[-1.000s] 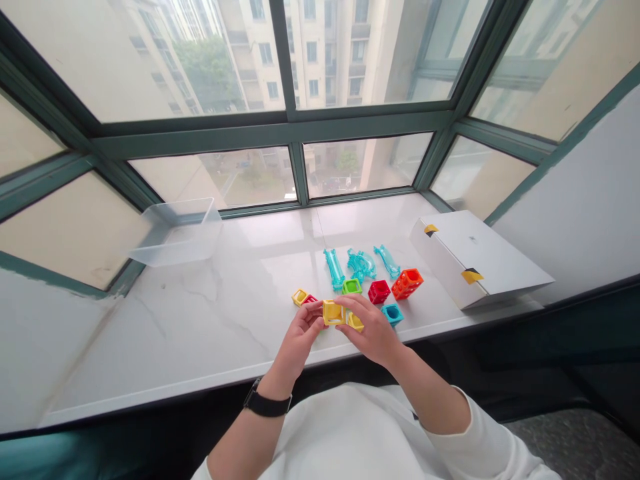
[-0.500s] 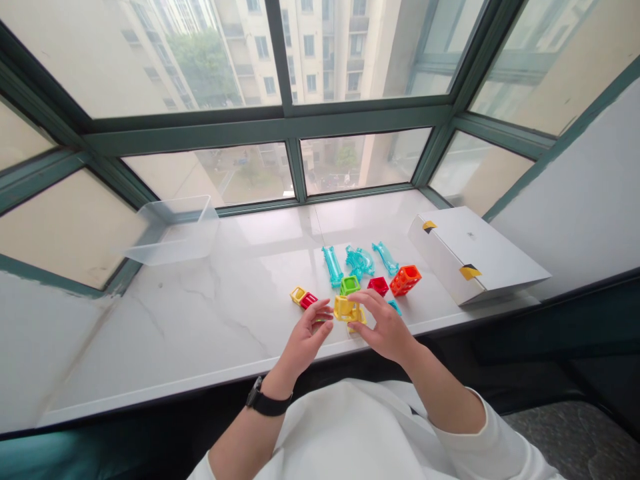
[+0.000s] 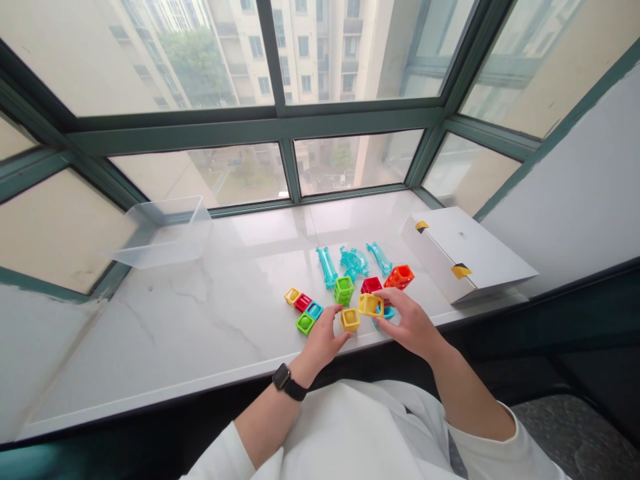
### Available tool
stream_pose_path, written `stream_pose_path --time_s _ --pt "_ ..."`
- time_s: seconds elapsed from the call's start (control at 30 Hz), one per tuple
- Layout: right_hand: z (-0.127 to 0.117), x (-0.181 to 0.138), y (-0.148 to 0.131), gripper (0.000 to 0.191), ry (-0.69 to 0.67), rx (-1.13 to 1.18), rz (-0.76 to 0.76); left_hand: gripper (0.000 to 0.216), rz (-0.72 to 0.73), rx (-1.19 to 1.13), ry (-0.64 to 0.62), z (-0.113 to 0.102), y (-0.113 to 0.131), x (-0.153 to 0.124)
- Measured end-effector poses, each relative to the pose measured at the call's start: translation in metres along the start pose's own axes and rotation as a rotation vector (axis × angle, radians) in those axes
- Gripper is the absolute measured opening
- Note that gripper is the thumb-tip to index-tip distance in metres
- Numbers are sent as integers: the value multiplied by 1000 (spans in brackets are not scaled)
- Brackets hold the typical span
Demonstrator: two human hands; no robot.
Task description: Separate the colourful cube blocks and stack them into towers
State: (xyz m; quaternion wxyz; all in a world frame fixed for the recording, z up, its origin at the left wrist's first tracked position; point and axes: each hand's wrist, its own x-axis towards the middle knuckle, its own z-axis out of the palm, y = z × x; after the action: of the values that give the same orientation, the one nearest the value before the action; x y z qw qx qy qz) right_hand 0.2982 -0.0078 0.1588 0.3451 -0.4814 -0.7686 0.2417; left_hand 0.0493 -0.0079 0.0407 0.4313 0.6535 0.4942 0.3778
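Observation:
My right hand (image 3: 407,323) pinches a yellow frame-like toy block (image 3: 371,305) between thumb and fingers, just above the counter. The thumb and fingertips of my left hand (image 3: 325,339) close on the left side of a second yellow block (image 3: 349,320) near the front edge. Behind that one stands a green block (image 3: 344,291). A red block (image 3: 371,285) and an orange block piece (image 3: 399,277) lie beyond my right hand, whose fingers partly cover a blue block (image 3: 386,313). Left of my left hand lies a joined group with a yellow, a red, a blue and a green block (image 3: 305,324).
Clear turquoise track pieces (image 3: 354,262) lie behind the blocks on the white marbled counter (image 3: 200,320). A translucent plastic bin (image 3: 160,253) stands at the back left. To the right is a white box (image 3: 470,253) with yellow-and-black tabs. Windows enclose the back.
My right hand has moved right with its yellow block, apart from the other yellow block. My left hand has moved right and closed on that other one. The view has shifted slightly.

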Motion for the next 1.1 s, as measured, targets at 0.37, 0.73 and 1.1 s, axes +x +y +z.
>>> stream_pose_path --time_s 0.37,0.73,1.1 --pt "21 5 8 43 -186 -1 28 65 2 13 -4 16 -21 -2" --pt "39 10 10 49 -279 0 58 62 -12 -9 37 18 -15 -6" --pt "41 11 19 50 -305 13 48 63 -21 29 26 17 -14 -3"
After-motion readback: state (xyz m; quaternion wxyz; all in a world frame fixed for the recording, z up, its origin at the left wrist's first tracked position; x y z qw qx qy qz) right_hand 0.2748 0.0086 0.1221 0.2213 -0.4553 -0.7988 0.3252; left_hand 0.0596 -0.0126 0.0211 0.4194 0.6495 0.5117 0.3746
